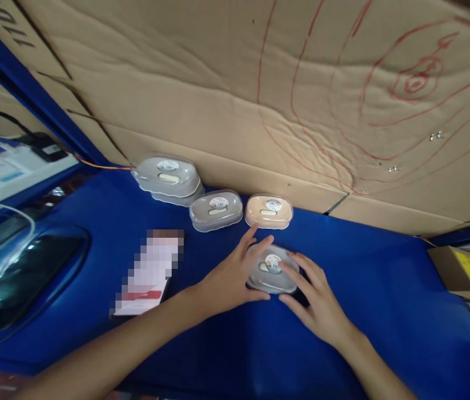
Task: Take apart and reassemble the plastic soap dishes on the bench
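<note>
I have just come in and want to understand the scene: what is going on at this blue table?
A person has both hands, left and right, around a grey oval case with a clear cover on the blue table. Behind it stand an orange case and another grey case; further left, more grey cases are stacked. A phone-like device lies left of the hands.

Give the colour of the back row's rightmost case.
The case is pale orange, clearest in the head view.

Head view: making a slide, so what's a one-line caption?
Left hand and right hand around a grey container, with lidded containers behind.
</note>
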A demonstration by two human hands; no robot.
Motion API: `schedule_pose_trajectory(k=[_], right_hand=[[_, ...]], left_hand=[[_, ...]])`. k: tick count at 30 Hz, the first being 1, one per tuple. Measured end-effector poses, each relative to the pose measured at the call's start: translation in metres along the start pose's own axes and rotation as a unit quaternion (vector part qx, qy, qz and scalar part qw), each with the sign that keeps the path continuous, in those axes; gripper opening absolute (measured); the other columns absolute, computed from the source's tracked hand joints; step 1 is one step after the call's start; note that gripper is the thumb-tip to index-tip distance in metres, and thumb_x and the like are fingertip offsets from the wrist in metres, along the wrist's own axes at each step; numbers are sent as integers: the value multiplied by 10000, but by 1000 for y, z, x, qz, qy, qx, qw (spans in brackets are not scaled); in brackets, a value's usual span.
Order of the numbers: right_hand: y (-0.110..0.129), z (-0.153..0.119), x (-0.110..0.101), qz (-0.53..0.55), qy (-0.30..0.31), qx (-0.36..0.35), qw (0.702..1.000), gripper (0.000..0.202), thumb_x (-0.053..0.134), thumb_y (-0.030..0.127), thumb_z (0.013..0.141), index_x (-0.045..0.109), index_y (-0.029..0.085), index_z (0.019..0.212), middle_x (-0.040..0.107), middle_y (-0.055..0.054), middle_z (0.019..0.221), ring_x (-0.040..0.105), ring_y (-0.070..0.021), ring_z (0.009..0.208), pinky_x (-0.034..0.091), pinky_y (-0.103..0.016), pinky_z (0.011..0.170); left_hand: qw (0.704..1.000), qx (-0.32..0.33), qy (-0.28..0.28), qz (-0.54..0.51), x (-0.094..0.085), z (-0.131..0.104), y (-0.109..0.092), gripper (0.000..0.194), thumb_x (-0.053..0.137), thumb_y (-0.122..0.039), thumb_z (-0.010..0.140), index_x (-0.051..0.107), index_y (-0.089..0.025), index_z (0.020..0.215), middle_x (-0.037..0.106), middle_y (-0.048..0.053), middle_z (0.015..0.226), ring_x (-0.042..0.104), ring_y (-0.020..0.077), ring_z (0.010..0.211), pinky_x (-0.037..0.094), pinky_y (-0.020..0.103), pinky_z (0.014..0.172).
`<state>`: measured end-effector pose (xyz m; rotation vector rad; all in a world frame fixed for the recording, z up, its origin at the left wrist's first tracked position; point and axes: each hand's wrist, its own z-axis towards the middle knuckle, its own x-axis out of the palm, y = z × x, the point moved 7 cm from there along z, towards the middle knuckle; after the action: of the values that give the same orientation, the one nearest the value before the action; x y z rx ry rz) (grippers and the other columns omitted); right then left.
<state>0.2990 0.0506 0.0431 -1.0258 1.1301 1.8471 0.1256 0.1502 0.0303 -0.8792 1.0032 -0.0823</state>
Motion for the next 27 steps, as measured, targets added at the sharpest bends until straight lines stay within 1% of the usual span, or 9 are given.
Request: schedule_pose_trajectory(k=[2, 4, 7, 9, 11, 14, 17, 23, 27], right_hand=[[6, 0, 1, -20, 4, -17, 1000, 598, 630, 363, 1050, 433, 286, 1609, 471, -150, 1601, 437, -346, 1503, 478, -588, 1163], [9, -1, 0, -35, 8, -22, 999, 606, 622, 350, 1056, 415, 279, 1620, 464, -157, 1603, 423, -352, 1508, 485, -594, 1155], [10, -2, -1, -55, 20, -31, 998, 620, 610, 356, 1063, 387, 282, 1637, 453, -161, 1614, 403, -371, 1513, 490, -619, 1142], [10, -3, -1, -65, 28, -36, 997, 631, 603, 366, 1066, 369, 288, 1648, 446, -160, 1619, 397, -382, 1509, 494, -637, 1132], [9, -4, -1, -61, 33, -34, 997, 637, 599, 381, 1067, 361, 296, 1652, 444, -158, 1618, 407, -382, 1497, 501, -641, 1128], [7, -4, 0, -43, 31, -25, 998, 638, 607, 422, 1058, 380, 307, 1643, 457, -154, 1601, 440, -374, 1470, 515, -629, 1125], [7, -4, 1, -54, 24, -28, 998, 646, 617, 427, 1050, 386, 313, 1642, 476, -158, 1583, 449, -382, 1463, 518, -636, 1122], [8, -4, 3, -67, 22, -33, 997, 634, 593, 379, 1061, 374, 304, 1651, 477, -163, 1583, 425, -391, 1481, 522, -636, 1122], [7, -4, 4, -48, 22, -32, 998, 636, 599, 376, 1059, 376, 299, 1650, 445, -160, 1593, 391, -380, 1504, 506, -631, 1147]], left_hand=[[1000, -4, 6, -3, 3, -2, -1, 1338, 981, -358, 711, 56, -386, 1678, 42, 210, 1763, 396, 406, 1543, 511, 603, 1144], [1000, -16, 18, -6, 5, -3, 0, 1297, 976, -366, 718, 106, -376, 1679, 132, 198, 1754, 364, 401, 1561, 467, 620, 1180], [997, -32, 63, -32, 5, -3, 1, 1209, 951, -378, 754, 172, -349, 1678, 301, 185, 1703, 338, 384, 1580, 390, 632, 1232], [993, -37, 97, -64, 3, -2, 1, 1171, 929, -383, 782, 181, -334, 1682, 329, 180, 1697, 344, 371, 1580, 365, 620, 1249], [988, -40, 112, -96, -1, 0, 0, 1131, 900, -369, 814, 178, -322, 1684, 324, 173, 1708, 357, 354, 1577, 363, 594, 1257], [987, -45, 99, -118, -7, 2, 0, 1101, 890, -318, 817, 201, -321, 1676, 350, 162, 1702, 391, 342, 1562, 366, 576, 1258], [988, -47, 107, -104, -5, 1, 0, 1075, 889, -328, 824, 228, -324, 1673, 342, 161, 1705, 398, 339, 1561, 376, 557, 1255], [989, -38, 130, -59, -5, -3, -2, 1084, 776, -428, 939, 11, -379, 1705, 140, 145, 1791, 324, 350, 1599, 422, 520, 1226], [988, -42, 134, -64, -5, -2, 4, 1100, 806, -475, 907, 53, -390, 1704, 163, 136, 1789, 320, 346, 1600, 411, 507, 1236]])
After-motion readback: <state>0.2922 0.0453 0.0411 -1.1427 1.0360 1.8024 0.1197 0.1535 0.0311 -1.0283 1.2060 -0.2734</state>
